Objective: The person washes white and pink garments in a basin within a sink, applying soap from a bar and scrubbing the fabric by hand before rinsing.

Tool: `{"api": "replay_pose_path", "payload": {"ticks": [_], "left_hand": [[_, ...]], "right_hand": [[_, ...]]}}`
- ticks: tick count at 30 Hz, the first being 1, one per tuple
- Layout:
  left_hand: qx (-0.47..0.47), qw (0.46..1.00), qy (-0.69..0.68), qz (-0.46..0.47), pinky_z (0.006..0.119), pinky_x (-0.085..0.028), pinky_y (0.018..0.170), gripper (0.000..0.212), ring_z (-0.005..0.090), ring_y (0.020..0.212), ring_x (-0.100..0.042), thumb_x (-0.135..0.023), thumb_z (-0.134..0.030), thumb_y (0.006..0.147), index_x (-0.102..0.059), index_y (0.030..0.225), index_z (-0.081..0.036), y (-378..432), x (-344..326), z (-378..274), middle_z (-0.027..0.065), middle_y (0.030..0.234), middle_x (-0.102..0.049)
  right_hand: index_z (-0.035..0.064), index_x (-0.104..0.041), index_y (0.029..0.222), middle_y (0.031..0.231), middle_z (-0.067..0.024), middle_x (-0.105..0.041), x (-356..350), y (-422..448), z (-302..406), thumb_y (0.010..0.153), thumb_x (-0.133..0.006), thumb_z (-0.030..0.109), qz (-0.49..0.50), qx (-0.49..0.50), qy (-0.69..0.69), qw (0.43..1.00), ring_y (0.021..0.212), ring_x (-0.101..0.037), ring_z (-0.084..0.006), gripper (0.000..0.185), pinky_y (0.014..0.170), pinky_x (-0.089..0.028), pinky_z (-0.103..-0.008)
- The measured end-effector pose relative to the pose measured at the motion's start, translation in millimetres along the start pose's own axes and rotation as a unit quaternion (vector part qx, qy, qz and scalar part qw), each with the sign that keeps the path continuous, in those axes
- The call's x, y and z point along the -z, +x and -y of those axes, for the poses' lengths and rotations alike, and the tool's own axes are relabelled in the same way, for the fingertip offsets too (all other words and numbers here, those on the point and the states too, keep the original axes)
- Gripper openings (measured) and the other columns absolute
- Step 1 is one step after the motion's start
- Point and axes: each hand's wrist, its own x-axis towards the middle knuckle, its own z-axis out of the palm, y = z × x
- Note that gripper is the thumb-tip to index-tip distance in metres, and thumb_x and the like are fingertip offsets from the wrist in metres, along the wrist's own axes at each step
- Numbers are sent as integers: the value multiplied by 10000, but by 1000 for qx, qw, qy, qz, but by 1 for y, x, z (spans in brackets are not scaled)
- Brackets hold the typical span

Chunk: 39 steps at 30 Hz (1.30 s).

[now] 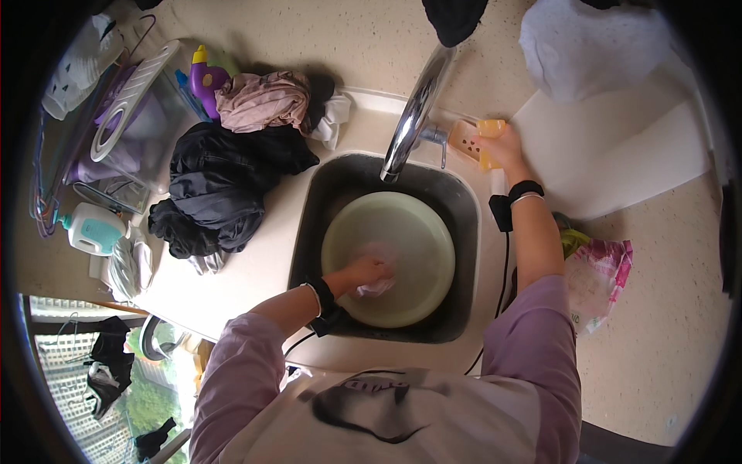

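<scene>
My left hand (pixel 369 274) is closed on a pale pink wet cloth (pixel 375 287), partly under cloudy water in a light green basin (pixel 445 255). The basin stands inside a dark sink (pixel 469 290). To the right of the faucet, my right hand (pixel 503 146) grips a yellow-orange bar of soap (pixel 491 129) at the edge of a pinkish soap dish (pixel 462 139) with drain holes. A chrome faucet (pixel 414 110) arches over the back of the sink; no stream shows at its spout. How much cloth lies under the water is hidden.
Dark clothes (pixel 226 174) and a dusty pink garment (pixel 264 101) lie heaped left of the sink. Beyond them stand a purple bottle (pixel 206 81), a clear storage box (pixel 156 127) and a white detergent bottle (pixel 95 229). A pink-and-clear plastic bag (pixel 600 278) lies right of my right arm.
</scene>
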Motion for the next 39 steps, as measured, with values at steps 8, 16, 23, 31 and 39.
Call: {"api": "replay_pose_path", "payload": {"ticks": [8,16,23,31,39], "left_hand": [[-425,876,-221,-49,247,-394,821,243,112,881,-495,-460,-166,941,-633,1008,-9,-13,8,-38,23,837,-581],[-237,887,389,-77,327,-428,836,265,193,923,-576,-475,-237,907,-615,1030,-48,81,32,69,91,998,-627],[-176,960,-148,159,365,-453,779,286,189,836,-568,-357,-297,962,-515,1127,-124,76,19,57,53,982,-588],[-202,761,-585,194,386,-296,1018,515,231,1182,-434,-273,-451,952,-396,1292,-83,-21,-16,-59,58,1289,-457],[-175,811,-544,129,385,-255,1040,599,245,1221,-385,-339,-518,901,-399,1293,-70,-41,-40,-42,84,1294,-453]], "right_hand": [[9,-549,987,881,-73,-605,0,-52,28,599,-787,164,196,23,-71,978,808,-586,-163,481,687,-471,-292],[2,-564,906,856,-136,-622,-113,-138,4,503,-811,247,433,15,-255,864,793,-606,-226,533,709,-481,-321],[4,-486,1051,960,-98,-584,-123,-161,7,585,-810,182,404,-45,-63,911,872,-580,-196,595,760,-468,-313],[-32,-406,1181,1081,-164,-437,-151,-196,51,711,-746,252,-27,195,-32,980,987,-474,-266,646,850,-414,-354],[-47,-397,1235,979,-218,-519,-181,-202,40,842,-563,347,-73,118,-97,986,981,-472,-385,581,836,-402,-424]]}}
